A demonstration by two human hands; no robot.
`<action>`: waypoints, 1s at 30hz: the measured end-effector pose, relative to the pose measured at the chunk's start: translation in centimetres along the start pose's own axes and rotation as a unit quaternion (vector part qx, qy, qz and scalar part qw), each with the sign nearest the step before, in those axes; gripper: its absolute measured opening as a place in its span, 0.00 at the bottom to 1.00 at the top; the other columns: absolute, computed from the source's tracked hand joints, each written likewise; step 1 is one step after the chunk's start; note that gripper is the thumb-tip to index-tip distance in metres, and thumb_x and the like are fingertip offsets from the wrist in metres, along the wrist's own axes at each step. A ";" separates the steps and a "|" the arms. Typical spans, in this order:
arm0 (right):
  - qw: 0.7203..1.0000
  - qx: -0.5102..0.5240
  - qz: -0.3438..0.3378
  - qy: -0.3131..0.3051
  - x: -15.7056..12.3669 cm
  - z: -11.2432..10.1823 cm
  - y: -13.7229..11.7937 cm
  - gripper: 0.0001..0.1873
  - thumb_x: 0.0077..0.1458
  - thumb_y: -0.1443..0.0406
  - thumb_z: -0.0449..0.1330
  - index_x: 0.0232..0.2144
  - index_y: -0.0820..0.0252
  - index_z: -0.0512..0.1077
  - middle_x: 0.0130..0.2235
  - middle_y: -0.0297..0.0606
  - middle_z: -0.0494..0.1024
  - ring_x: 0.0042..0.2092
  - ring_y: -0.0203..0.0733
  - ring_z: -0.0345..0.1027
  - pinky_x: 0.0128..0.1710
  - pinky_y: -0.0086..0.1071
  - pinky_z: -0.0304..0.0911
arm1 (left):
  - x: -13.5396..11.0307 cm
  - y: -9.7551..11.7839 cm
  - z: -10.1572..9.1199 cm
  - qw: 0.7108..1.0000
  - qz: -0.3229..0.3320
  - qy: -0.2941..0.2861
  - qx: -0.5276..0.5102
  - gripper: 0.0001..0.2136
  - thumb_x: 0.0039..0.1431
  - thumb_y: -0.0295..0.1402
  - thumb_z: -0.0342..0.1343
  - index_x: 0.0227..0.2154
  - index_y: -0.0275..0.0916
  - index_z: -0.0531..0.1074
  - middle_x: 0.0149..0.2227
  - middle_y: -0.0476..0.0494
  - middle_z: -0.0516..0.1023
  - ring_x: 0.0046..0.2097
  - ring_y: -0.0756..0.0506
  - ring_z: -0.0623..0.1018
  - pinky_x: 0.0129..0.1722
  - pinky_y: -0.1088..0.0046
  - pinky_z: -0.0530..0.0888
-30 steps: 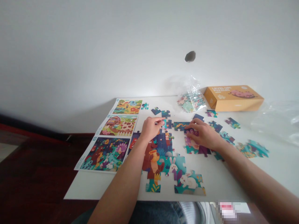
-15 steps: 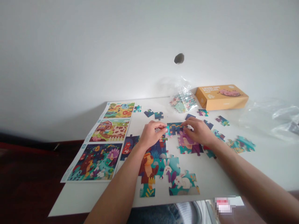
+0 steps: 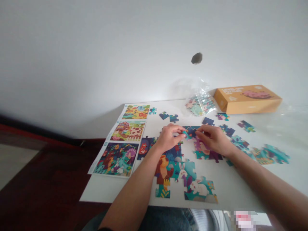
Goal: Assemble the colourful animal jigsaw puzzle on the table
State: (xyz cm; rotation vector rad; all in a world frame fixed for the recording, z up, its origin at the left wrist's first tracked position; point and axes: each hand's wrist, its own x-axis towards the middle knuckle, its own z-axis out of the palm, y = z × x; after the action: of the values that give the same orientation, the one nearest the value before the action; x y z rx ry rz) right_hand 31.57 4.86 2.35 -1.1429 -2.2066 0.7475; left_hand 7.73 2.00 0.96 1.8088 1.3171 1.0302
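My left hand [image 3: 170, 137] pinches a small teal puzzle piece [image 3: 185, 134] between thumb and fingertips. Close to it, my right hand [image 3: 213, 138] has its thumb and forefinger together at the right end of a dark blue puzzle piece [image 3: 191, 130]. Under the right fingers lies a joined purple peacock section [image 3: 202, 150], partly covered by the hand. Nearer me is a joined section with a brown bear [image 3: 163, 170] and a white rabbit [image 3: 182, 170]. Another rabbit section [image 3: 199, 190] lies at its lower right. My left forearm partly hides a dark piece with a red figure [image 3: 143, 148].
A picture sheet [image 3: 113, 160] with three scenes lies at the left. Loose puzzle pieces [image 3: 173, 118] are scattered behind and right of my hands. A clear bag of pieces [image 3: 199, 104] and an orange puzzle box [image 3: 250, 104] stand near the wall; crinkled plastic lies far right.
The view has swung left, so everything sits farther right in the picture. My right thumb and forefinger have drawn together. My left hand still pinches the teal piece.
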 end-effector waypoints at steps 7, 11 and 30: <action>0.999 0.041 0.030 -0.014 -0.1 0.3 -0.2 0.19 0.66 0.52 0.52 0.31 0.58 0.71 0.23 0.32 0.73 0.25 0.36 0.63 0.27 0.30 0.56 | -0.5 1.7 0.1 0.990 0.070 -0.093 0.084 0.26 0.58 0.38 0.65 0.60 0.48 0.70 0.39 0.47 0.85 0.45 0.44 0.80 0.57 0.64 0.69; 0.999 0.040 0.029 -0.011 -0.1 0.3 0.0 0.19 0.66 0.52 0.52 0.31 0.58 0.71 0.24 0.33 0.73 0.26 0.36 0.63 0.27 0.30 0.57 | -0.6 1.5 0.2 0.988 0.077 -0.099 0.085 0.23 0.58 0.39 0.65 0.57 0.50 0.73 0.40 0.47 0.84 0.45 0.46 0.80 0.56 0.68 0.68; 1.000 0.004 -0.004 -0.017 0.2 0.2 0.3 0.19 0.64 0.54 0.53 0.26 0.59 0.73 0.27 0.36 0.76 0.29 0.38 0.66 0.32 0.31 0.59 | -0.6 1.0 -0.3 0.982 0.069 -0.107 0.137 0.29 0.56 0.39 0.67 0.61 0.46 0.69 0.41 0.47 0.85 0.49 0.42 0.76 0.57 0.62 0.63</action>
State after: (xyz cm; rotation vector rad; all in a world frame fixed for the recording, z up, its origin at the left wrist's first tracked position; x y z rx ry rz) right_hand 31.44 5.10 2.04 -1.1244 -2.2328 0.7756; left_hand 7.83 1.20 1.84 2.1762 1.2638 0.7228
